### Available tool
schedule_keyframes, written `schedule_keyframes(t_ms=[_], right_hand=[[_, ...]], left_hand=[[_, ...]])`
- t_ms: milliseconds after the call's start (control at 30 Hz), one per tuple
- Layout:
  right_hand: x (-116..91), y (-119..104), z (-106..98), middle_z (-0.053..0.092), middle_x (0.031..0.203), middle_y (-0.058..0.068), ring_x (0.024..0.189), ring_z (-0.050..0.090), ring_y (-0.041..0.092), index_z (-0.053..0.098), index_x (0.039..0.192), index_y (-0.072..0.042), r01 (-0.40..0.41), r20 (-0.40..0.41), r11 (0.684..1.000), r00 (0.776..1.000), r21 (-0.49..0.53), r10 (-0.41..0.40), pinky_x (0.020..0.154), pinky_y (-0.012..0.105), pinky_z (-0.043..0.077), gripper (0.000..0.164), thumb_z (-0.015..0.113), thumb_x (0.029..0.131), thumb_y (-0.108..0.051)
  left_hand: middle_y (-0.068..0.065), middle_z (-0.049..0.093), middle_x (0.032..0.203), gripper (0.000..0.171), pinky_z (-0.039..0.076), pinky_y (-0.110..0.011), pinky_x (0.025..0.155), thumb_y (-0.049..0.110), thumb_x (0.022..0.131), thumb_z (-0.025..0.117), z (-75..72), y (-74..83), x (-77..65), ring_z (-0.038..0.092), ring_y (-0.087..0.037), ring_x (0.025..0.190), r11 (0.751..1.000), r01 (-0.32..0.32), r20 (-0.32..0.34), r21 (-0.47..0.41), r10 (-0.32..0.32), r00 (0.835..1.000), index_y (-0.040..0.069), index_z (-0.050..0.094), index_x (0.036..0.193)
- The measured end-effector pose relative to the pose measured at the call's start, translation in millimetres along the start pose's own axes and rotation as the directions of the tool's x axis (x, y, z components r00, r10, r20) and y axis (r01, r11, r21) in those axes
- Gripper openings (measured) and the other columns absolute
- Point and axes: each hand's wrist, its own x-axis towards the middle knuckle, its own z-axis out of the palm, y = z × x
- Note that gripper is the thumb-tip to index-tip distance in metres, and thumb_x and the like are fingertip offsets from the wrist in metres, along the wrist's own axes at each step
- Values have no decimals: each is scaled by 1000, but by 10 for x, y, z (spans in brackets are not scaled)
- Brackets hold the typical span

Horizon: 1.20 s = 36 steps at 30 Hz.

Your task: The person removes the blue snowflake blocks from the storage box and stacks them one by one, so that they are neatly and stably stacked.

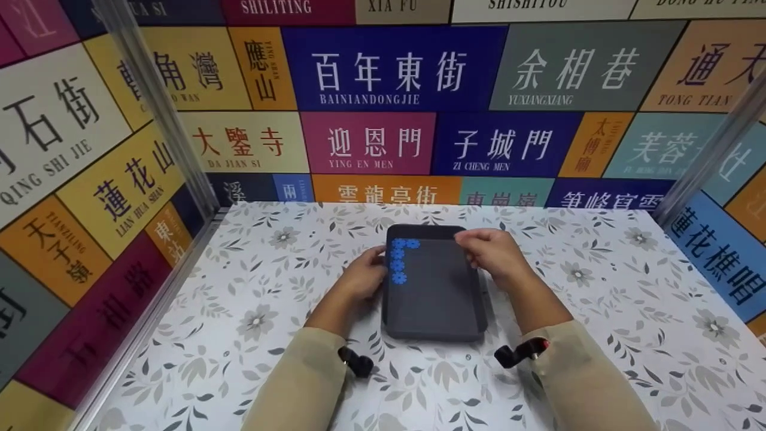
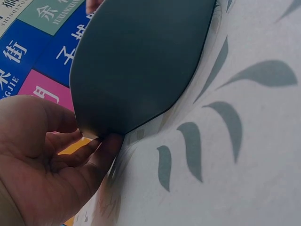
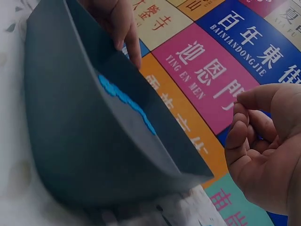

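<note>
A dark grey tray (image 1: 440, 299) with raised walls lies on the table. Inside, several small blue flower-shaped pieces (image 1: 398, 263) form a column along its left wall, with one piece (image 1: 413, 243) to the right of the top. My left hand (image 1: 366, 274) grips the tray's left side; in the left wrist view its fingers and thumb meet the tray wall (image 2: 141, 61). Over the tray's upper right rim is my right hand (image 1: 494, 254). In the right wrist view its thumb and index fingertips (image 3: 238, 100) come together, the other fingers curled, with nothing visible between them.
A white cloth with grey leaves and flowers covers the table (image 1: 257, 359). Panels with coloured Chinese signs (image 1: 389, 66) stand behind and at both sides. A clear corner post (image 1: 161, 108) rises at the left. Each wrist carries a small black camera (image 1: 357, 363).
</note>
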Motion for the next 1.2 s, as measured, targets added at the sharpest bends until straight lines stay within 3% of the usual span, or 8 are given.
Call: schedule_keyframes(t_ms=[233, 500, 700, 933, 1200], right_hand=[[182, -68, 252, 69, 85, -5, 73, 61, 12, 80, 114, -9, -13, 42, 995, 999, 99, 9, 69, 27, 56, 23, 76, 100, -27], [486, -116, 493, 70, 87, -2, 73, 63, 12, 76, 117, -1, -11, 55, 994, 998, 111, 5, 67, 25, 56, 27, 74, 100, -22], [680, -37, 605, 72, 98, 6, 75, 64, 13, 77, 116, -4, -63, 43, 988, 997, 140, 58, 69, 26, 57, 22, 72, 101, -20], [763, 200, 629, 74, 91, 0, 73, 65, 14, 78, 122, 1, 33, -53, 997, 998, -71, -36, 66, 25, 57, 34, 73, 99, -24], [805, 358, 648, 77, 101, 11, 81, 67, 17, 82, 114, -7, 122, -28, 951, 990, -285, -135, 71, 28, 58, 24, 72, 100, -25]], left_hand=[[-18, 63, 152, 61, 42, -48, 124, 12, 99, 55, 5, 10, -4, 59, -34, 141, 1000, 10, -5, 11, -9, 1000, 11, 50, 160], [-19, 63, 152, 62, 44, -48, 122, 11, 98, 55, 9, 11, -8, 60, -34, 139, 1000, -7, 1, -8, 7, 1000, 9, 50, 160], [-20, 62, 153, 60, 43, -48, 123, 12, 100, 55, 3, 18, -20, 59, -34, 141, 1000, -10, -3, 13, 10, 1000, 9, 50, 160], [-19, 62, 154, 61, 44, -48, 122, 12, 99, 54, 4, 14, -16, 59, -34, 141, 1000, -4, 1, 15, 4, 1000, 10, 50, 160], [-16, 61, 155, 61, 42, -48, 124, 13, 100, 54, -9, 3, -3, 57, -32, 143, 1000, 23, -8, 20, -23, 1000, 13, 50, 160]])
